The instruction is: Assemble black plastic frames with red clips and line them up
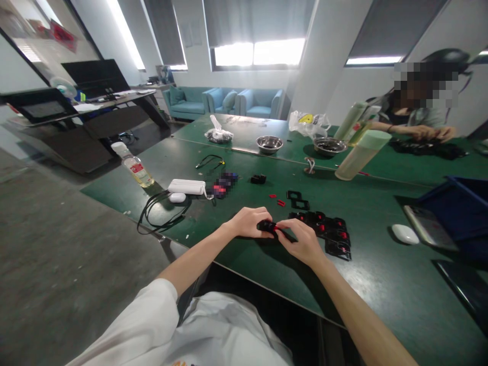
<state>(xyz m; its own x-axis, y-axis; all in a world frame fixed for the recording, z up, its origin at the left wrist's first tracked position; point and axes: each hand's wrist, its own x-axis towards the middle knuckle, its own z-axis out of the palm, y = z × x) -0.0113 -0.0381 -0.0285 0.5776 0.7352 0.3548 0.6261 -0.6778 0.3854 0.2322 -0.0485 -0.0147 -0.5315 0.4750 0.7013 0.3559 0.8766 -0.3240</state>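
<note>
Both of my hands meet over the near edge of the green table (381,284). My left hand (247,222) grips a small black part (266,226) with a red piece on it. The fingers of my right hand (301,241) pinch the same black part from the right. Just to the right lies a row of black parts with red buttons (331,231). Beyond my hands lie two loose red pieces (277,199) and a flat black frame (297,199).
To the left lie a white power bank (187,186) with a black cable (162,213), and a plastic bottle (135,166). Two metal bowls (269,144) stand farther back. A white mouse (404,234) and blue bin (457,213) are at right. Another person works at the far right.
</note>
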